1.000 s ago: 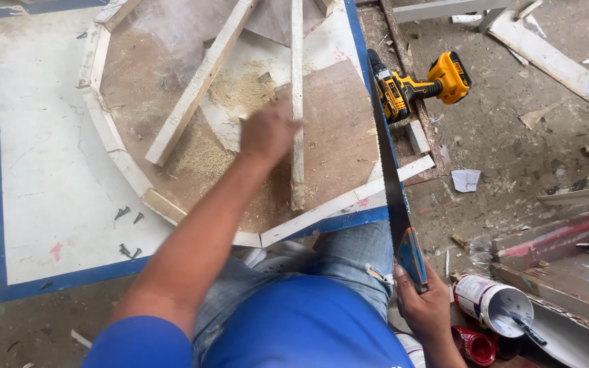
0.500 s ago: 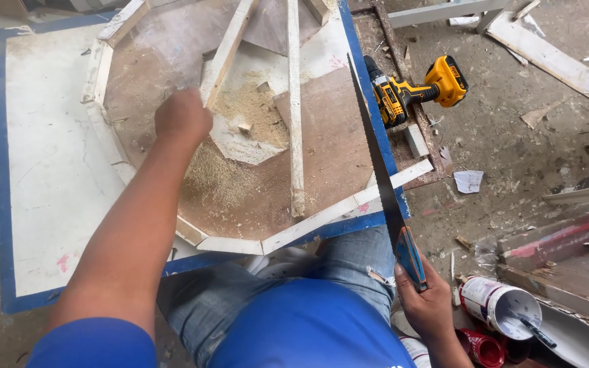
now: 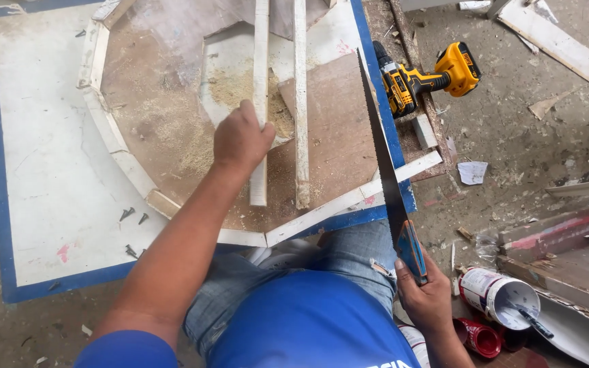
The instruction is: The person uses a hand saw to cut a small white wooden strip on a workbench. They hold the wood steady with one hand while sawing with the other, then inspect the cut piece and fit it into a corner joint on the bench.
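Note:
My left hand (image 3: 240,140) grips a long white wooden strip (image 3: 260,75) that lies lengthwise on a brown board. A second white strip (image 3: 300,102) lies parallel just to its right, untouched. Both rest on a white panel with a blue border (image 3: 42,177), inside a curved frame of white strips (image 3: 107,129). Sawdust is scattered around my left hand. My right hand (image 3: 425,296) hangs beside my knee and holds a hand saw (image 3: 380,157) by its blue handle, blade pointing away from me over the panel's right edge.
A yellow and black cordless drill (image 3: 427,78) lies on the dirty floor right of the panel. Several dark screws (image 3: 131,217) sit on the white panel at left. A white can with a brush (image 3: 499,296), a red can (image 3: 478,337) and scrap wood (image 3: 567,238) lie at right.
My left hand swept left across the board, then came back and took hold of the left white strip, which now lies straight beside the other. The saw hand stayed put.

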